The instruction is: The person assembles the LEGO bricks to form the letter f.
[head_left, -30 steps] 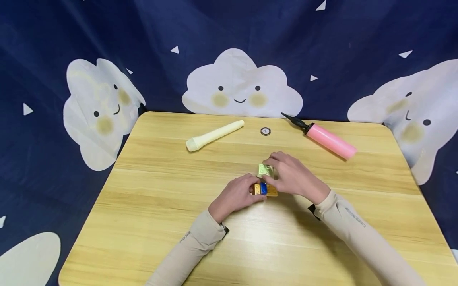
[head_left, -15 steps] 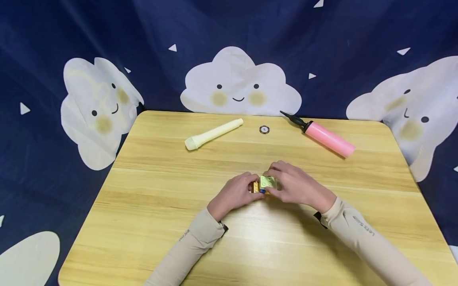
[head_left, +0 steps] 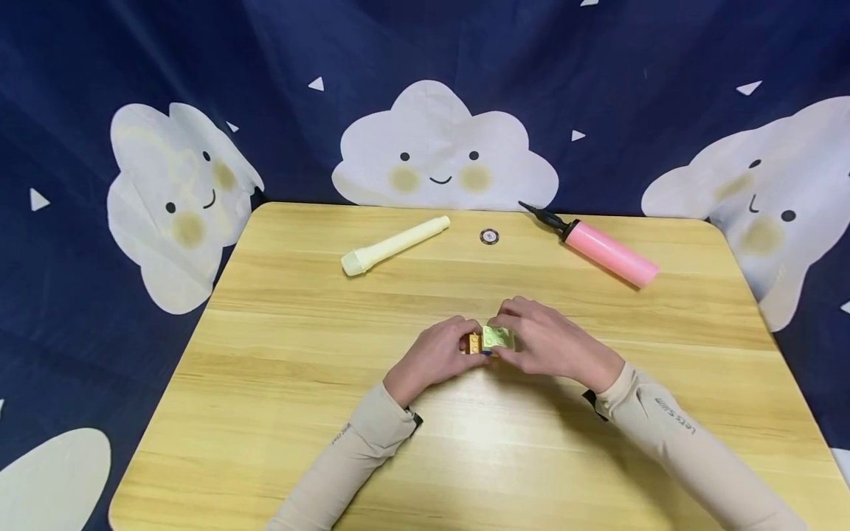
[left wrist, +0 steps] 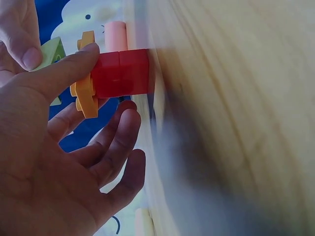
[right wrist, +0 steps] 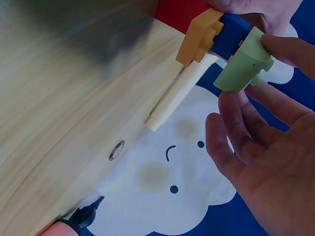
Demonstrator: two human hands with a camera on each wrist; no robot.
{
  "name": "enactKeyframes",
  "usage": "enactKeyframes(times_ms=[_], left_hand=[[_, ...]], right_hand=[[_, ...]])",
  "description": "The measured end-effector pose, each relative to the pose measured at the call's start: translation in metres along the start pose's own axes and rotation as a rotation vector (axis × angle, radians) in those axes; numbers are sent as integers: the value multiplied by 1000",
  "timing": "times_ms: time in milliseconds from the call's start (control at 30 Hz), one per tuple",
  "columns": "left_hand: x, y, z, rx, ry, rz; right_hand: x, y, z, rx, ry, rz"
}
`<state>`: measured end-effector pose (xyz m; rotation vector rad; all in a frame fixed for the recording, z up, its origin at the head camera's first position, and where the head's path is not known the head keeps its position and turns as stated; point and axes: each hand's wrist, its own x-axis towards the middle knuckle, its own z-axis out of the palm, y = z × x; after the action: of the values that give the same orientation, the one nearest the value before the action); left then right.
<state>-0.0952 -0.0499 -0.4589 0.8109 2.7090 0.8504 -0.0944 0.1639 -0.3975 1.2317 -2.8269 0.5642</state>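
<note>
My left hand [head_left: 438, 350] grips a small stack of toy building blocks from the left side, thumb across the orange block [left wrist: 88, 107]. Below the orange one are red blocks [left wrist: 120, 73], lowest in the stack and close over the table. A blue block [right wrist: 230, 37] stands on the orange block's studded top. With thumb and fingertips, my right hand [head_left: 547, 339] pinches a light green block [right wrist: 241, 66] right at the blue block's top. From the head view the green block covers most of the blue one.
On the wooden table [head_left: 279, 369], a pale yellow toy microphone [head_left: 395, 247] lies back left. A round poker chip [head_left: 489, 237] and a pink hand pump [head_left: 611, 253] with a black nozzle lie along the back. Behind hangs a dark blue cloud-print curtain [head_left: 285, 44].
My right hand has brought the light green block down and nearer, from behind the stack to over the blue block. My left hand has stayed on the stack.
</note>
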Motion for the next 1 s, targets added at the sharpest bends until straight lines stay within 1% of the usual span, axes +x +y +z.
enactKeyframes(times_ms=[467, 733, 1000], left_hand=[[-1, 0, -1, -10, 4, 3], [-1, 1, -2, -17, 5, 12], [-3, 1, -1, -29, 13, 7]], right_hand=[[1, 0, 0, 8, -10, -19], [1, -1, 0, -5, -5, -23], [3, -4, 1, -30, -3, -36]])
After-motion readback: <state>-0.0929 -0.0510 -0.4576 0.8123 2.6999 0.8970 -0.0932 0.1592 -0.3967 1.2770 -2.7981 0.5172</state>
